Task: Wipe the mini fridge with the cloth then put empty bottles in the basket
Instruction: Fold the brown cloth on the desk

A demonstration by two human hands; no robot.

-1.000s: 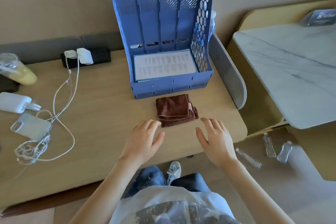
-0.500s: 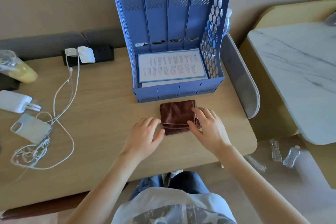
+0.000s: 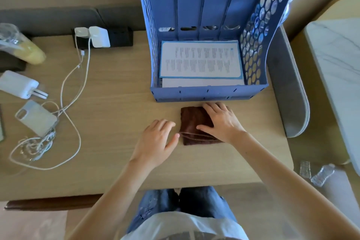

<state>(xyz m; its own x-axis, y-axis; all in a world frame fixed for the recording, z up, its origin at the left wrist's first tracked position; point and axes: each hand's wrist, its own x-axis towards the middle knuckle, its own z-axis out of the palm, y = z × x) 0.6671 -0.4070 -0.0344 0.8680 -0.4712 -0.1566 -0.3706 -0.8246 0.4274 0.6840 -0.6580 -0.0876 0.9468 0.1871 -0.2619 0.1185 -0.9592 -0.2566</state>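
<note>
A folded brown cloth [image 3: 194,122] lies on the wooden desk [image 3: 116,122], just in front of a blue file rack [image 3: 204,25]. My right hand [image 3: 222,122] rests flat on the cloth's right half, fingers straight and pointing at the rack. Left of the cloth, my left hand [image 3: 157,142] lies open on the desk, its thumb tip touching the cloth's near left corner. Two empty clear plastic bottles [image 3: 321,175] lie on the floor at the lower right. No mini fridge or basket is in view.
The file rack holds a printed sheet [image 3: 200,60]. On the left of the desk lie white chargers [image 3: 19,84], tangled cables [image 3: 64,103], a phone case [image 3: 36,118], a power strip [image 3: 109,37] and a plastic cup [image 3: 21,46]. A marble-topped table [image 3: 339,64] stands at the right.
My right hand has slid forward from the desk's near edge onto the cloth and lies flat on it. My left hand has moved up beside the cloth. The view has moved closer.
</note>
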